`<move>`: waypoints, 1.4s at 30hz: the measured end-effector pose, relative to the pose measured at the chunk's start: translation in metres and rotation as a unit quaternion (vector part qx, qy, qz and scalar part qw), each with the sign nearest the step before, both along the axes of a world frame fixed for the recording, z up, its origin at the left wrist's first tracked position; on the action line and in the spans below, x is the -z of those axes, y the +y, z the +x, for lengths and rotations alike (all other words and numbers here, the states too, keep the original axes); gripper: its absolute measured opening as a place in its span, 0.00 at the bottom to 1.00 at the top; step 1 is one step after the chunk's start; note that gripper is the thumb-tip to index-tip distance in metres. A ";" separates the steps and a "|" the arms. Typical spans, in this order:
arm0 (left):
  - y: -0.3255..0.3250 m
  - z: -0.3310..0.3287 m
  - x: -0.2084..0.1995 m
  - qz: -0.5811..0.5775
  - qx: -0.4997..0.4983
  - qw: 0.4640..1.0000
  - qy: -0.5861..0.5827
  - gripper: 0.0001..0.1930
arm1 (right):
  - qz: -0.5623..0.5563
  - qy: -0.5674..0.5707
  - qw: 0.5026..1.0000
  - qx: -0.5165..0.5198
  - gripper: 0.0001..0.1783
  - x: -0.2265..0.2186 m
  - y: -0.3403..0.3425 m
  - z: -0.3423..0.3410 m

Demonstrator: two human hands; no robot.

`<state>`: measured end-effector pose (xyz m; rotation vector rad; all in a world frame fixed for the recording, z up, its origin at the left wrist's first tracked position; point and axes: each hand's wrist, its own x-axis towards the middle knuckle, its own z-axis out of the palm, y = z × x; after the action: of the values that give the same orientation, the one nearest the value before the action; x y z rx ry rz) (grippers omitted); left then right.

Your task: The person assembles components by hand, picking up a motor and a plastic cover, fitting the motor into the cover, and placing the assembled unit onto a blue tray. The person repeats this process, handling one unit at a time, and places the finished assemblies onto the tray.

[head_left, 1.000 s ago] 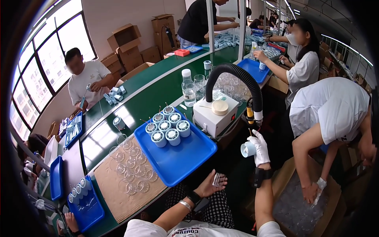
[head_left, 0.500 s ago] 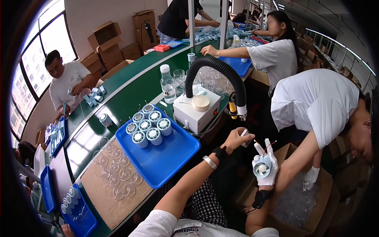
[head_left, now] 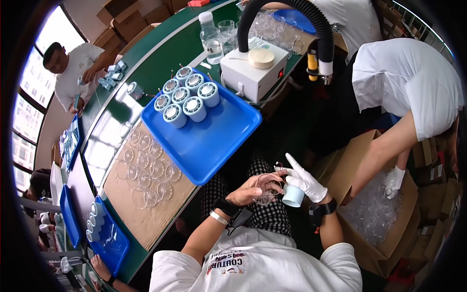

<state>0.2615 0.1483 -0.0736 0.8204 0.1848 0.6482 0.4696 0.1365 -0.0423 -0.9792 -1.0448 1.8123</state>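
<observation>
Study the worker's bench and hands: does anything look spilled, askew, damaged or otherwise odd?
Nothing stands out. The pale blue cylinders stand upright, clustered on the blue tray; clear discs lie flat on cardboard. The left hand holds a clear part, the gloved right hand a blue cylinder.

Both forearms are rising from the lower edge and meeting over the lap. The bare left hand [head_left: 252,190], wearing a dark wristwatch and a white band, is curling its fingers closed. The white-gloved right hand [head_left: 304,181] is gripping just beside the left hand, index finger extending upward.
</observation>
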 end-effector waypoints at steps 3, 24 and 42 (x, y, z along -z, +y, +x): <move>-0.022 -0.023 0.019 -0.036 -0.026 0.999 0.022 0.36 | -0.050 -0.078 0.978 -0.189 0.29 0.038 -0.016 -0.023; -0.044 -0.107 0.044 -0.057 0.067 0.954 0.285 0.31 | 0.192 -0.283 0.881 -0.327 0.12 0.023 -0.055 -0.114; -0.075 -0.104 0.003 0.536 -0.187 0.699 0.435 0.17 | -0.077 -0.059 0.935 -0.341 0.14 0.005 -0.051 -0.120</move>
<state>0.1570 0.0728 -0.0765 2.2702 0.9141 0.6770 0.3497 0.0851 -0.0468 -0.8827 -1.4594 2.4478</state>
